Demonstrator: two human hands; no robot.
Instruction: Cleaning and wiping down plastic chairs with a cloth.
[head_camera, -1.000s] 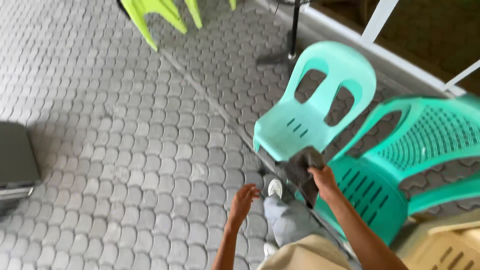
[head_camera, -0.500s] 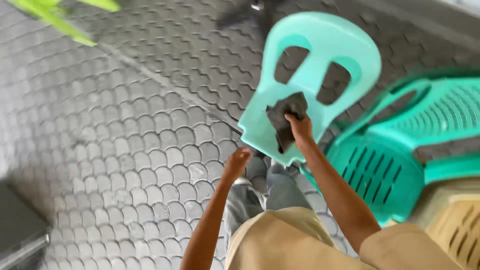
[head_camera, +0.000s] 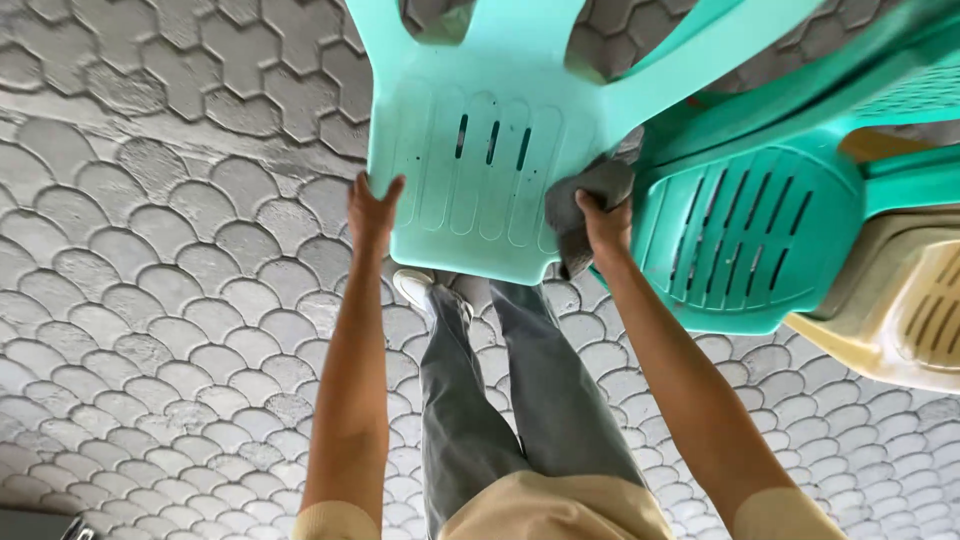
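A light turquoise plastic chair (head_camera: 480, 170) stands right in front of me on the paving. My left hand (head_camera: 372, 212) grips the left front corner of its seat. My right hand (head_camera: 603, 222) holds a grey cloth (head_camera: 582, 203) against the seat's right edge. My grey trousers and a white shoe (head_camera: 415, 288) show below the seat's front edge.
A darker green slatted plastic chair (head_camera: 750, 230) sits close against the right side of the turquoise one. A beige plastic chair (head_camera: 905, 310) lies at the far right. Grey scalloped paving stones (head_camera: 170, 300) cover the ground. A dark object's corner (head_camera: 35, 525) shows at bottom left.
I have leaned in close over the turquoise chair. My left hand has taken hold of the seat's front corner, and my right hand with the cloth has shifted to the seat's right edge.
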